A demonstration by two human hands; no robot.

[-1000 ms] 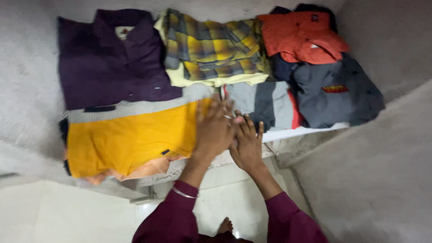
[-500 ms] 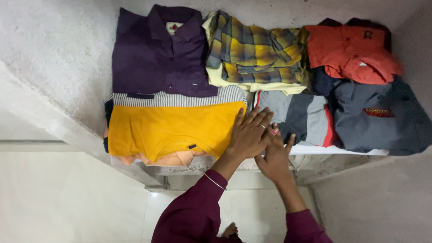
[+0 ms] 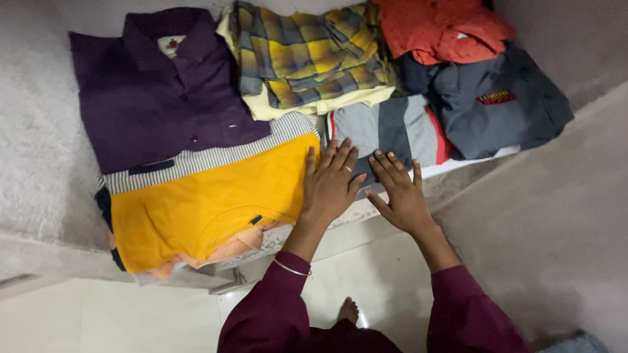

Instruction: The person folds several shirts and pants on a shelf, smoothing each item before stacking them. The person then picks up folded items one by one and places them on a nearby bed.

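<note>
My left hand (image 3: 330, 183) lies flat, fingers spread, on the right edge of a folded yellow shirt (image 3: 203, 196) that tops a pile at the shelf's front. My right hand (image 3: 400, 189) rests open just beside it, its fingertips on the front edge of a folded grey, dark and red striped garment (image 3: 392, 127). Neither hand grips anything. A striped white-and-grey garment (image 3: 216, 157) shows under the yellow shirt. Both arms wear maroon sleeves, and a thin bangle circles the left wrist.
A folded purple shirt (image 3: 157, 91) lies at the back left, a yellow-grey plaid shirt (image 3: 307, 55) in the middle, an orange shirt (image 3: 445, 29) and a dark grey garment (image 3: 497, 104) at the right. Rough grey walls (image 3: 556, 216) flank the shelf. White floor tiles and a bare foot (image 3: 348, 310) lie below.
The two hands have parted: the right hand slid off from under the left and now lies separately on the striped garment's edge. The view has swung to the right.
</note>
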